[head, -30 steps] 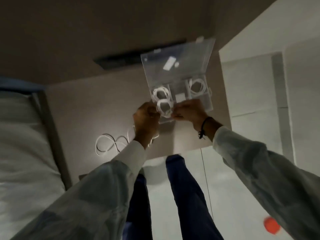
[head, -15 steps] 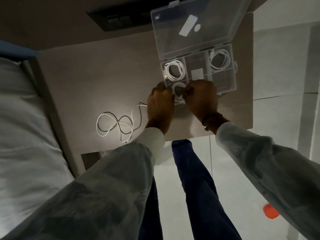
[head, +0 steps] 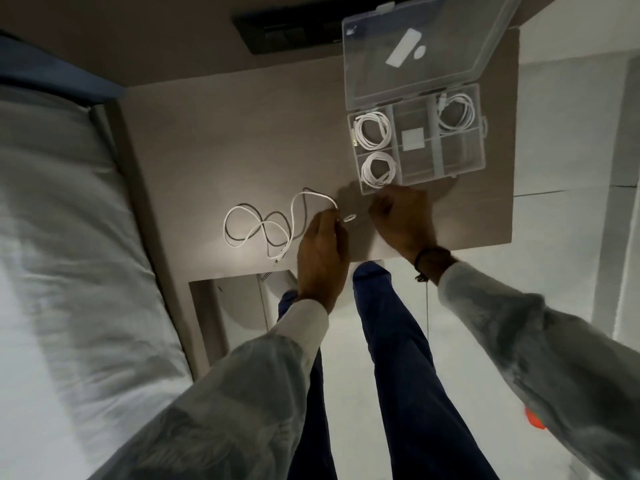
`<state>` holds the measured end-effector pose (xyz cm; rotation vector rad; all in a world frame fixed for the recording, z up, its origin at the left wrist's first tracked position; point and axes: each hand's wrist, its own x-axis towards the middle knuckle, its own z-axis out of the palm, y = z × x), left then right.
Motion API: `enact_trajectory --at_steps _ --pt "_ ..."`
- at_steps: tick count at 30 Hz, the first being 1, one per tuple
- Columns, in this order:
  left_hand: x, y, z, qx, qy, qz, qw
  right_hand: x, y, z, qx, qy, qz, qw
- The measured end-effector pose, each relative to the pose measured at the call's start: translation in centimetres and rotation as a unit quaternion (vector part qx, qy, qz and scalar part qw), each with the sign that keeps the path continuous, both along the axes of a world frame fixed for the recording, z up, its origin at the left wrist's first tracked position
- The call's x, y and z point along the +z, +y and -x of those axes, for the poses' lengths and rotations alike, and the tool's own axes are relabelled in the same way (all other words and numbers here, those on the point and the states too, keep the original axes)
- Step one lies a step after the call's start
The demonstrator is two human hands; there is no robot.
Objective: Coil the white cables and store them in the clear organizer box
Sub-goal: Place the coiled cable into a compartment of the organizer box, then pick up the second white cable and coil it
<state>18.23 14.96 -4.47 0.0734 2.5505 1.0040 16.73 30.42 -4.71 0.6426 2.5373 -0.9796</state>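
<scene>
The clear organizer box [head: 460, 168] sits open on the right of the small table, its lid [head: 415, 46] tilted back. Three coiled white cables lie in its compartments: one at far left [head: 372, 129], one at near left [head: 378, 169], one at far right [head: 455, 114]. A loose white cable [head: 266, 225] sprawls in loops on the table to the left. My left hand [head: 323, 251] pinches that cable's end by its small round puck [head: 348, 218]. My right hand [head: 405, 220] hovers just in front of the box's near edge, fingers apart, holding nothing.
A small white square piece [head: 412, 137] lies in the box's middle compartment. The brown table [head: 214, 150] is bordered by a bed with white bedding [head: 62, 237] on the left. A dark socket panel [head: 287, 32] is on the wall behind. An orange object [head: 535, 419] lies on the floor.
Both hands let go of the coiled cable, which now rests in the near left compartment. My left hand moved left and took the loose cable's end. My right hand drew back from the box.
</scene>
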Motion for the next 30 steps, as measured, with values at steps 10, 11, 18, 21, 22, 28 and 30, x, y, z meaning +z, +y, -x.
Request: enact_trajectory --at_steps 10,11,18,21,22,28,30 --pt "-2.3 -6.4 -4.2 0.059 -0.103 0.007 0.993 -2.7 -8.3 -1.6 -0.181 -0.166 0.174 0.954" --pt "-2.4 -6.4 -4.0 0.056 -0.094 -0.001 0.994 -3.0 -8.6 -1.5 -0.188 -0.165 0.174 0.952" --pt "-2.6 -5.7 -0.1 0.063 -0.048 -0.023 0.997 -4.0 -8.8 0.0 -0.256 -0.108 0.111 0.954" --pt "-1.3 -6.4 1.3 0.085 -0.010 -0.019 0.996 -2.8 -8.8 1.2 -0.225 -0.032 0.088 0.970" --pt "-0.6 -6.9 1.8 0.098 0.009 -0.025 0.995 -2.0 -8.9 1.5 -0.214 -0.003 0.085 0.973" --pt "7.8 -9.1 6.3 0.062 -0.012 -0.176 0.982 8.6 -9.6 3.5 -0.096 0.165 0.158 0.969" --pt "11.7 -10.3 8.0 0.102 -0.028 -0.216 0.971 13.0 -10.3 4.8 -0.066 0.164 0.182 0.967"
